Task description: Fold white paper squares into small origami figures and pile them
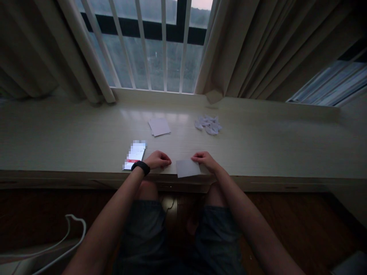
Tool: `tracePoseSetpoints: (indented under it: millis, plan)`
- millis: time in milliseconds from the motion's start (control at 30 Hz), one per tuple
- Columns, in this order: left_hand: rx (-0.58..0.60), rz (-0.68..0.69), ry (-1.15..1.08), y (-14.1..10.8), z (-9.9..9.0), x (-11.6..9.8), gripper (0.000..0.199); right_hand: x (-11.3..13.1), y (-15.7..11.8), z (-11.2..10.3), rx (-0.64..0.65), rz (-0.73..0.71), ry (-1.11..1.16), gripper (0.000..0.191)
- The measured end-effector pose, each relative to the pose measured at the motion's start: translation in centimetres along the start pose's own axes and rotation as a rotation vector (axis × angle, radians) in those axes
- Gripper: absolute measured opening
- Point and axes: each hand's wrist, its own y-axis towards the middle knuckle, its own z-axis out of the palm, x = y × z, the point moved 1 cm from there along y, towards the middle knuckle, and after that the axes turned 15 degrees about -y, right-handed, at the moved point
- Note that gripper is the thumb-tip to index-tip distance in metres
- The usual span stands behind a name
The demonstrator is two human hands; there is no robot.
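A plain square sheet of paper [188,168] lies at the front edge of the pale ledge, its near side reaching over the edge. My right hand [205,160] is closed, pinching the sheet's far right corner between thumb and fingers. To the left of the sheet, a small gap away, my left hand [159,159] rests on the ledge with its fingers curled together and nothing visible in them. Farther back sits a slightly fanned stack of square paper [159,126]. Right of that stack is a loose pile of folded paper pieces [209,124].
A lit phone [134,155] lies beside my left wrist, which wears a black band [141,167]. Behind the ledge [266,141] are a barred window [155,57] and long curtains [243,49]. At lower left stands something with a curved white frame [76,244].
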Motion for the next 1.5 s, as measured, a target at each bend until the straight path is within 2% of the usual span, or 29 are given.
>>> tracePoseSetpoints:
  millis: [100, 200, 300, 400, 600, 700, 767, 833, 933, 967, 1000, 1033, 1100, 1167, 1233, 1300, 1333, 1400, 1500]
  plan:
    - [-0.061, 0.078, 0.042, 0.1, 0.4, -0.4, 0.035, 0.2, 0.0, 0.4, -0.007, -0.027, -0.018, 0.032]
    - [-0.036, 0.175, 0.129, 0.8, 2.0, -0.7, 0.041, 0.4, 0.1, 1.0, -0.003, -0.04, -0.054, 0.033]
    - [-0.059, 0.201, 0.21, 1.8, 3.6, -0.9, 0.038, 0.6, 0.1, 1.0, -0.024, -0.055, -0.075, 0.034]
    - [-0.095, 0.209, 0.26, 2.3, 4.5, -0.9, 0.037, 1.1, 0.2, 0.7, 0.02, -0.076, -0.105, 0.033]
    - [-0.18, 0.141, 0.315, 2.2, 3.7, -0.4, 0.037, 1.7, -0.1, -0.1, 0.22, -0.062, -0.158, 0.031]
    - [-0.192, 0.107, 0.296, 2.3, 2.9, 0.1, 0.036, 1.1, -1.0, -1.3, 0.256, -0.057, -0.203, 0.029]
    - [-0.185, 0.102, 0.296, 2.4, 2.6, 0.2, 0.036, 0.7, -1.6, -2.2, 0.194, -0.034, -0.268, 0.028]
    - [-0.204, 0.151, 0.323, 2.3, 2.6, -0.3, 0.034, 0.7, -2.1, -2.9, 0.06, -0.003, -0.315, 0.029]
    - [-0.338, 0.324, 0.409, 1.4, 3.5, -1.9, 0.03, 2.0, -2.4, -2.9, -0.171, 0.035, -0.234, 0.036]
    - [-0.401, 0.386, 0.456, 1.0, 3.9, -2.6, 0.03, 2.7, -2.4, -2.6, -0.226, 0.049, -0.164, 0.041]
    - [-0.457, 0.463, 0.511, 0.5, 4.3, -3.2, 0.031, 3.3, -2.4, -2.1, -0.223, 0.057, -0.079, 0.047]
    - [-0.462, 0.546, 0.568, 0.1, 4.7, -3.8, 0.03, 3.8, -2.3, -1.5, -0.203, 0.062, 0.017, 0.051]
    - [-0.411, 0.674, 0.666, -0.6, 5.4, -4.2, 0.027, 4.4, -2.1, -0.3, -0.241, 0.074, 0.156, 0.052]
    - [-0.346, 0.736, 0.756, -1.1, 5.7, -3.8, 0.024, 4.0, -2.1, 0.7, -0.297, 0.081, 0.174, 0.044]
    - [-0.322, 0.749, 0.838, -1.3, 5.8, -2.4, 0.021, 3.1, -2.2, 1.4, -0.285, 0.092, 0.089, 0.039]
    - [-0.291, 0.719, 0.91, -1.3, 6.0, -0.6, 0.019, 2.2, -2.7, 1.9, -0.226, 0.105, -0.119, 0.033]
    - [-0.265, 0.696, 0.925, -1.3, 6.2, 0.3, 0.018, 1.9, -3.1, 2.1, -0.235, 0.108, -0.257, 0.029]
    - [-0.249, 0.655, 0.922, -1.4, 6.8, 1.9, 0.019, 1.8, -3.9, 2.6, -0.316, 0.098, -0.535, 0.023]
    - [-0.321, 0.633, 0.91, -1.9, 7.8, 3.1, 0.026, 2.6, -4.7, 3.9, -0.413, 0.029, -0.803, 0.022]
